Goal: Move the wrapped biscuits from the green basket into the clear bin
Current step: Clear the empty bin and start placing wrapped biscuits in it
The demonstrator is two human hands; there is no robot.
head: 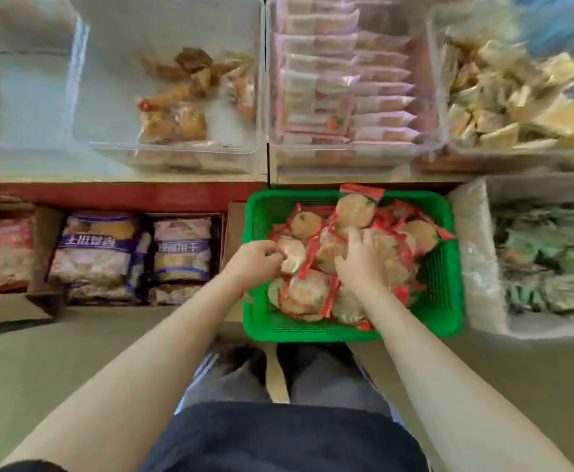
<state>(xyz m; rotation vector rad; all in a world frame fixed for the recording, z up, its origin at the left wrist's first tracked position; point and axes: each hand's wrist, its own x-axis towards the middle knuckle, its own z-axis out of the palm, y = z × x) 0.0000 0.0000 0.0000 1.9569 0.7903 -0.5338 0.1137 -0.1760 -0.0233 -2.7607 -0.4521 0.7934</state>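
So at this point the job looked barely started, going by how things lay. The green basket (352,330) sat on the floor right in front of the person's feet and it was heaped with wrapped biscuits (353,211), round ones in clear packs with red ends, piled up near the rim on the far side.

Both hands were down in the pile. The left hand (253,258) had its fingers curled and was pinching the edge of one pack at the left side of the basket. The right hand (360,258) lay over the middle of the heap with fingers bent down into the packs, looked like it was gathering a few, though I couldn't tell exactly how many it had hold of.

Which clear bin was the target? My guess was the bin (176,155) on the far left shelf, since it only had a small heap of mixed snacks in it and loads of room. The pink-pack bin (347,161) next to it on the right was stacked full, and the one furthest right was stuffed with yellowish packs. I couldn't make out any of the red-edged biscuits in any bin for sure, too blurry.

So pretty much the whole basket was left to shift, handful by handful
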